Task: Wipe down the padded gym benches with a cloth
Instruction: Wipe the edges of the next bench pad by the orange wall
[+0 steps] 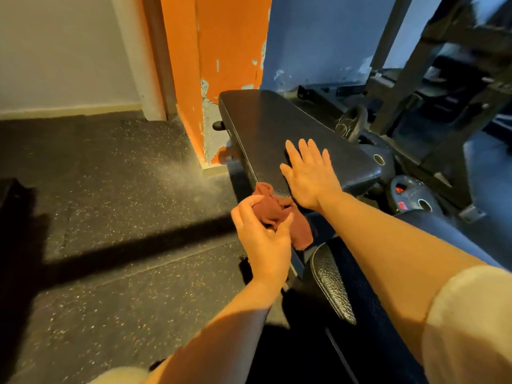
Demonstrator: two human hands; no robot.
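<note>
Left hand (pixel 261 234) grips a bunched cloth (pixel 279 212), fingers and thumb curled round it. Cloth is dark red-brown, crumpled, with a frayed loose corner hanging down on the right side below the hand. It sits just off the near left corner of the bench pad, upper edge touching or just over the pad's edge; cannot tell which.

Right hand (pixel 310 176) lies flat, palm down, on the surface (pixel 266 126), fingers straight and slightly spread, holding nothing. It rests near the pad's near end, just beside the cloth.

The surface is a black padded bench top, long and narrow, with a grained, leather-like finish, stitched edge seam and rounded corners. It runs away from the camera toward the wall. A second black pad (pixel 332 286) with the same pebbled texture sits nearer, below the right forearm, tilted.

Person wears pale short sleeves (pixel 471 322). Floor (pixel 110 203) is dark speckled rubber matting. Orange pillar (pixel 216 51) with chipped paint stands left of the bench; blue wall (pixel 318 37) behind. Weight plates (pixel 412 195) lie on the floor right of the bench, beside a dark metal frame (pixel 448 106).
</note>
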